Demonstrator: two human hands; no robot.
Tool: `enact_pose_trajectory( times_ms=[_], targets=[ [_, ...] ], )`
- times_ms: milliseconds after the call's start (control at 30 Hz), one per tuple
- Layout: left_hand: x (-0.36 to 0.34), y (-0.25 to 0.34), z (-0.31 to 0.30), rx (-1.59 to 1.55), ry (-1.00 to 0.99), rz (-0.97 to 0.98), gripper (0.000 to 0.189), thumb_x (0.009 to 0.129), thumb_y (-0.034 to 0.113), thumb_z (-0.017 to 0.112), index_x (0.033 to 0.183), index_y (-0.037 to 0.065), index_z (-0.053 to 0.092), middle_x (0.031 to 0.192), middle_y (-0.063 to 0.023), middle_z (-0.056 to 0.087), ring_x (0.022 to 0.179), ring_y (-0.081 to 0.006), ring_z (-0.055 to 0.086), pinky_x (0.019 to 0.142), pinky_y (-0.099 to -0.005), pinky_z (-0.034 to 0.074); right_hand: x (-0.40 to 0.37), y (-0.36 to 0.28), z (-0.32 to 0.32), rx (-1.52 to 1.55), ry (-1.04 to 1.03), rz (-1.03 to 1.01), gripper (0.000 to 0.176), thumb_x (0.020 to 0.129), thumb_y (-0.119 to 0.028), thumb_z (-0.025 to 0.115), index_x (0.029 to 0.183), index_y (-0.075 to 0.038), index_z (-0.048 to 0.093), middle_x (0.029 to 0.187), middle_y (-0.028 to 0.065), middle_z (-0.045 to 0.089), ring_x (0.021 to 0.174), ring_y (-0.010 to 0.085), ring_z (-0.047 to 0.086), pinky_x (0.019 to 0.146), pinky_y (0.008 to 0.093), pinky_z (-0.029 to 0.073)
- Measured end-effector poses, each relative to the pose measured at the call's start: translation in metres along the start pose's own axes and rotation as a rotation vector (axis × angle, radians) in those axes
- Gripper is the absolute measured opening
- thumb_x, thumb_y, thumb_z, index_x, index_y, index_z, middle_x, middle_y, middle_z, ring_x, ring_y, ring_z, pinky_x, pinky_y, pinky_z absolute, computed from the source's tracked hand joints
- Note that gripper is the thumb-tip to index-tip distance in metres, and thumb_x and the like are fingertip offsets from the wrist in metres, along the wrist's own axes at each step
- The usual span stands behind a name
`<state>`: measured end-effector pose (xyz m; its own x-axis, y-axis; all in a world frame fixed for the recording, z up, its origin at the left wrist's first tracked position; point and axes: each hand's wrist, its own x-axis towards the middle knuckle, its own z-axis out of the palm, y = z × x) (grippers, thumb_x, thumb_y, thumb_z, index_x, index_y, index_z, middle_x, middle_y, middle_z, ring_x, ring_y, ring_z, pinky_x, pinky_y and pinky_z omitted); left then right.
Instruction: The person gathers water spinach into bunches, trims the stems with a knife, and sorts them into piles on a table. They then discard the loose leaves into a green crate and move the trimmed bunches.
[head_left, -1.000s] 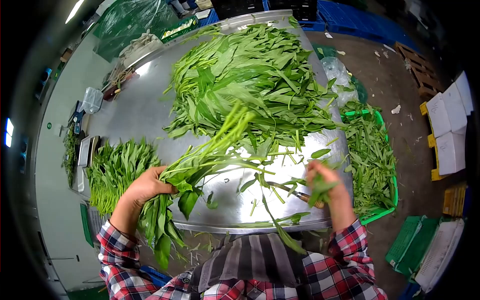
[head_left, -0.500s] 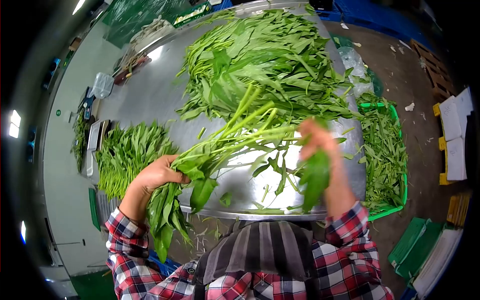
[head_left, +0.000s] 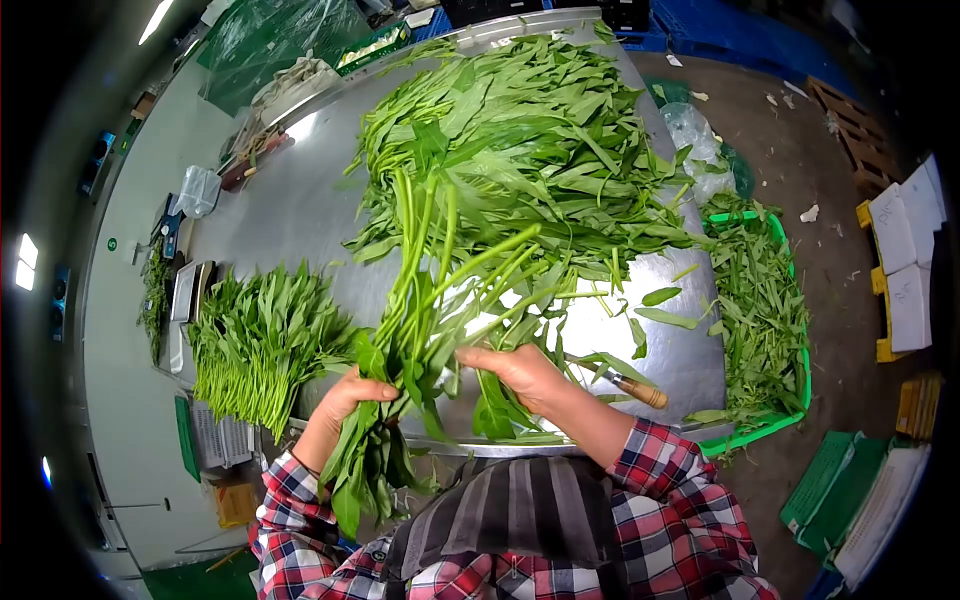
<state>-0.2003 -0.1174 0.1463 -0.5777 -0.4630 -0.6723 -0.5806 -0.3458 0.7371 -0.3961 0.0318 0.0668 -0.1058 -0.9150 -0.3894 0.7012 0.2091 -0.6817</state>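
My left hand (head_left: pixel 352 402) is wrapped round a bunch of water spinach (head_left: pixel 418 285) near the table's front edge. Its pale stems point up and away, while leaves hang below my fist. Close beside it on the right, my right hand (head_left: pixel 522 376) is closed at the side of the bunch, thumb toward the stems; leafy pieces hang under its fingers, which are partly hidden. A knife with a wooden handle (head_left: pixel 638 390) lies on the metal table just right of my right wrist, its blade partly covered by leaves.
A large heap of water spinach (head_left: pixel 530 140) covers the far part of the steel table (head_left: pixel 290 215). Neatly lined-up greens (head_left: pixel 265 345) lie at the left by a scale (head_left: pixel 187 292). A green crate (head_left: pixel 805 375) of leaves stands right of the table.
My right hand has moved left from the table's right side to the bunch, and the leafy piece near it is gone from there. The knife handle now shows. The bunch's stems point more upright.
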Motion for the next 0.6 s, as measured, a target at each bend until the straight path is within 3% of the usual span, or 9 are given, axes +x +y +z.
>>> enact_pose_trajectory(
  times_ms=[33,133,167,233,333,433,467,600],
  targets=[
    [-0.001,-0.001,-0.001,-0.014,-0.027,-0.009,0.049,0.064,0.010,0.067,0.111,-0.001,0.057,0.095,-0.0054,0.063,0.085,-0.0139,0.058,0.080,-0.0255,0.044,0.000,-0.007,0.004,-0.041,0.017,-0.049,0.023,0.080,-0.023,0.066,0.089,-0.002,0.061,0.087,0.0042,0.061,0.078,0.0137,0.055,0.072,0.0269,0.042],
    [0.004,-0.026,-0.023,-0.033,-0.102,-0.043,0.049,0.066,0.011,0.066,0.113,-0.001,0.055,0.095,-0.0059,0.063,0.085,-0.0136,0.058,0.079,-0.0250,0.044,0.004,-0.014,-0.019,-0.070,-0.299,0.031,0.020,0.080,-0.022,0.064,0.082,-0.002,0.064,0.081,0.0043,0.062,0.072,0.0131,0.054,0.072,0.0269,0.042],
    [0.007,-0.035,-0.029,-0.052,-0.136,-0.049,0.051,0.066,0.011,0.066,0.114,-0.001,0.055,0.094,-0.0058,0.062,0.085,-0.0134,0.058,0.078,-0.0248,0.045,0.002,-0.012,-0.024,-0.125,-0.243,0.059,0.021,0.082,-0.021,0.059,0.081,-0.001,0.066,0.082,0.0066,0.064,0.067,0.0135,0.055,0.070,0.0268,0.045],
    [0.018,-0.064,-0.027,-0.082,-0.173,-0.065,0.053,0.066,0.012,0.067,0.116,-0.001,0.053,0.094,-0.0055,0.062,0.083,-0.0130,0.058,0.076,-0.0250,0.045,-0.017,-0.022,-0.032,-0.239,-0.128,0.328,0.024,0.084,-0.023,0.056,0.081,0.000,0.064,0.084,0.0070,0.064,0.064,0.0127,0.054,0.060,0.0266,0.046],
    [0.019,-0.063,-0.029,-0.015,-0.214,-0.094,0.059,0.066,0.014,0.068,0.120,0.000,0.049,0.095,-0.0051,0.061,0.081,-0.0124,0.057,0.072,-0.0255,0.046,-0.023,-0.014,-0.029,-0.069,-0.155,0.276,0.032,0.085,-0.028,0.058,0.093,0.002,0.063,0.090,0.0099,0.064,0.066,0.0149,0.056,0.056,0.0269,0.046],
    [0.024,-0.076,-0.042,0.051,-0.227,-0.047,0.063,0.065,0.015,0.069,0.122,0.000,0.047,0.097,-0.0044,0.060,0.082,-0.0121,0.057,0.073,-0.0254,0.046,-0.007,0.022,-0.047,-0.258,-0.168,0.103,0.031,0.085,-0.028,0.060,0.097,0.001,0.062,0.092,0.0101,0.063,0.076,0.0154,0.058,0.058,0.0266,0.046],
    [0.024,-0.080,-0.044,0.060,-0.222,-0.013,0.064,0.065,0.015,0.069,0.123,0.000,0.046,0.097,-0.0040,0.060,0.082,-0.0119,0.056,0.074,-0.0253,0.046,-0.008,0.025,-0.049,-0.266,-0.180,0.065,0.029,0.086,-0.027,0.060,0.099,-0.001,0.062,0.089,0.0077,0.063,0.083,0.0144,0.058,0.063,0.0260,0.045],
    [0.014,-0.077,-0.043,-0.036,-0.265,0.016,0.063,0.065,0.013,0.070,0.122,0.001,0.048,0.097,-0.0009,0.058,0.084,-0.0106,0.053,0.078,-0.0256,0.043,-0.030,0.001,-0.039,-0.270,-0.341,-0.059,0.025,0.088,-0.027,0.057,0.097,-0.003,0.062,0.088,0.0049,0.062,0.083,0.0140,0.057,0.075,0.0277,0.045]
  ],
)
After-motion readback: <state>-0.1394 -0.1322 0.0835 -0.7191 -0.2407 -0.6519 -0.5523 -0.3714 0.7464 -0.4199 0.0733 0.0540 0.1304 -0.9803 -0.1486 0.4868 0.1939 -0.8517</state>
